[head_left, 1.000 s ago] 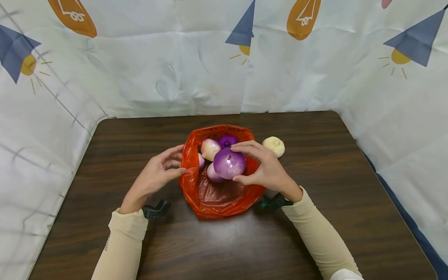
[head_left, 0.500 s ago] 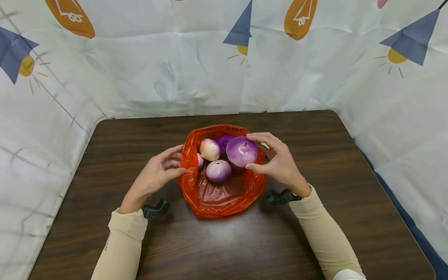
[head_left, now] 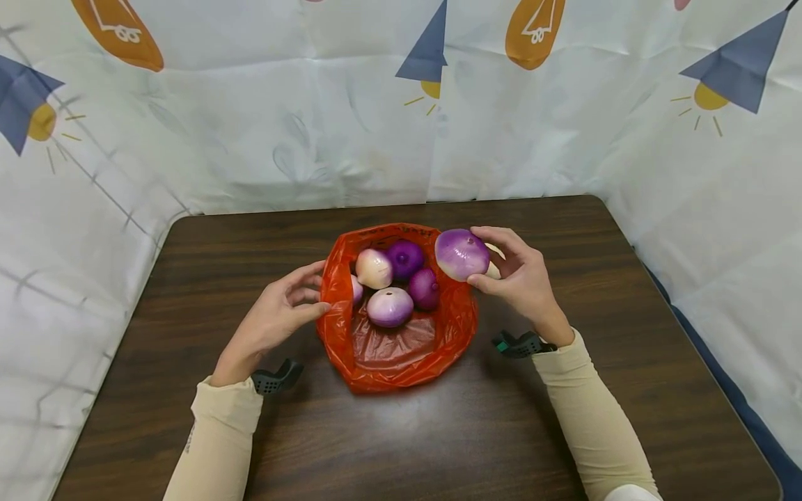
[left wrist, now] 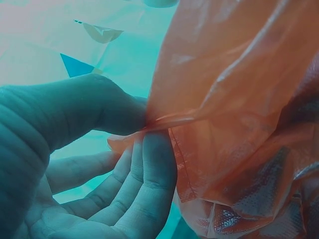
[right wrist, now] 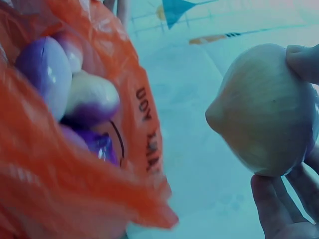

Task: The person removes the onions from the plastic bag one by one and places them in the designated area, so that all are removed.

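A red plastic bag (head_left: 401, 376) stands with its mouth spread wide on the table, several purple and whitish onions (head_left: 390, 307) inside. At its left rim my left hand (head_left: 276, 316) pinches the plastic between thumb and fingers; the left wrist view shows the thumb (left wrist: 117, 107) pressing a fold of the bag. My right hand (head_left: 523, 278) holds a purple-and-white onion (head_left: 462, 255) by its sides, raised over the bag's right rim. In the right wrist view that onion (right wrist: 264, 112) shows a pale, pointed end. Behind the right hand, a whitish onion (head_left: 493, 261) is mostly hidden.
The dark wood-grain table (head_left: 401, 452) ends at a far edge in front of a printed white cloth (head_left: 250, 132). The same cloth hangs at both sides. Both wrists carry dark camera mounts (head_left: 523, 344).
My right hand has lifted the onion from over the bag's middle and carried it right, to the bag's right rim. The onions beneath are uncovered. My left hand stays at the left rim.
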A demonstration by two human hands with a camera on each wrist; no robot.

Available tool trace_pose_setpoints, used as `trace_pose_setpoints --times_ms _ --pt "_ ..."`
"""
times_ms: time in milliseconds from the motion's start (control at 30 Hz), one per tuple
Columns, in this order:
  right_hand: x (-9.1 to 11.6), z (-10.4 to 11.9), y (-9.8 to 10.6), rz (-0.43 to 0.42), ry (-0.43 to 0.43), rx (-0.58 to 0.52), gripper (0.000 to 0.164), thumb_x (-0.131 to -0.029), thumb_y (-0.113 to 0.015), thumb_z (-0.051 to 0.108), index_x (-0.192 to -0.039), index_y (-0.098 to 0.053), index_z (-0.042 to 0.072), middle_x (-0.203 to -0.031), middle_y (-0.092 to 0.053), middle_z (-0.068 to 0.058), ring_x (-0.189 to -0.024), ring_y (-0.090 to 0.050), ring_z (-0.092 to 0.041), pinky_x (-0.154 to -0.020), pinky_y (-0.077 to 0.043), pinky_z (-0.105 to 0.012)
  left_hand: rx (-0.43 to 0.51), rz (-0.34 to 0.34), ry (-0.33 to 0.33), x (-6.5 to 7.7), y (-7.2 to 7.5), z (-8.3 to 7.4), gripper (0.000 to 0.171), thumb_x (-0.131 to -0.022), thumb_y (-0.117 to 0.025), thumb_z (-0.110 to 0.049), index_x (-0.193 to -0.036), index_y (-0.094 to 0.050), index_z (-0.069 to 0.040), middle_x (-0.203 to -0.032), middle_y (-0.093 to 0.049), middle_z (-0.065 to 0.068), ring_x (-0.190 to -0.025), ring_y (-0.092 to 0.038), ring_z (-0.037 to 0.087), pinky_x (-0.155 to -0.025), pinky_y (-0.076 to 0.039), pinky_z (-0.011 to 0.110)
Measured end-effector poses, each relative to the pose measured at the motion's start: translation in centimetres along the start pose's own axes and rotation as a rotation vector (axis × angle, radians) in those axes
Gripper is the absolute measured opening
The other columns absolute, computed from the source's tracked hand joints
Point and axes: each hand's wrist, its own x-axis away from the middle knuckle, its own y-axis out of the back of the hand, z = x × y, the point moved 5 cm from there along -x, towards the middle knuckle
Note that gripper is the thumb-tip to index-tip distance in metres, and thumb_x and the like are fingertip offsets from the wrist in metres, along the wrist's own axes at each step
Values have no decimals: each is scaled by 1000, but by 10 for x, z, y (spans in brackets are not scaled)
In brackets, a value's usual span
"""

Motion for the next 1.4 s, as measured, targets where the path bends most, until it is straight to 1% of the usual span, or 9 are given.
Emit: trace_pose_setpoints --times_ms 167,467,600,767,867,967,1100,1233,1400 --pt "2 -6 20 -67 -12 19 63 -79 -80 -15 -137 -59 -8 -137 -62 -4 -125 -61 -21 -105 -54 -22 -11 -2 11 0 0 -1 72 -95 -76 -18 -158 -42 -16 -133 -58 18 -101 -69 4 -83 -60 20" --pt "5 -17 56 -196 -51 57 59 -79 -80 -14 -135 -62 -6 -133 -66 0 -126 -63 -15 -107 -51 -18 -29 -3 39 -1 0 -1 72 -95 -76 -21 -159 -41 -18 -133 -58 14 -102 -68 5 -84 -59 20" --pt "6 -22 71 -244 -79 80 58 -81 -80 -12 -136 -63 -3 -132 -66 0 -126 -64 -12 -106 -50 -16 -39 -4 49 -2 0 2 73 -95 -76 -22 -159 -41 -19 -133 -58 13 -102 -69 5 -84 -59 21" --pt "8 -32 85 -290 -136 111 58 -82 -81 -7 -137 -64 2 -132 -66 -1 -125 -64 -11 -104 -51 -14 -36 -3 42 -1 1 3 73 -96 -75 -20 -159 -40 -18 -133 -58 13 -102 -68 4 -84 -60 21" --pt "9 -39 93 -310 -172 130 57 -83 -81 -5 -137 -64 3 -132 -66 0 -124 -65 -9 -103 -51 -13 -32 -1 35 -2 1 4 73 -96 -74 -19 -160 -39 -17 -134 -58 14 -102 -69 5 -84 -60 21" --pt "10 -47 100 -330 -209 136 56 -84 -82 -2 -137 -65 5 -132 -66 1 -121 -66 -7 -101 -51 -12 -36 0 45 -2 1 4 73 -96 -74 -20 -160 -39 -18 -134 -58 13 -102 -68 5 -84 -60 21" --pt "13 -57 107 -343 -248 113 55 -85 -82 0 -137 -65 6 -131 -65 2 -120 -65 -6 -100 -51 -10 -38 5 51 -3 1 3 73 -96 -74 -21 -160 -39 -19 -134 -58 13 -103 -68 5 -85 -60 21" --pt "15 -67 112 -344 -269 74 56 -85 -82 -1 -137 -64 4 -133 -64 0 -120 -64 -7 -99 -52 -10 -24 7 35 -3 1 2 73 -96 -74 -19 -160 -38 -17 -134 -58 15 -102 -69 5 -84 -60 21" --pt "17 -79 118 -348 -306 95 54 -86 -82 3 -137 -65 6 -136 -63 -3 -121 -63 -6 -98 -52 -10 -18 3 24 -3 0 2 74 -96 -75 -18 -160 -38 -15 -133 -58 16 -101 -69 4 -84 -60 20"
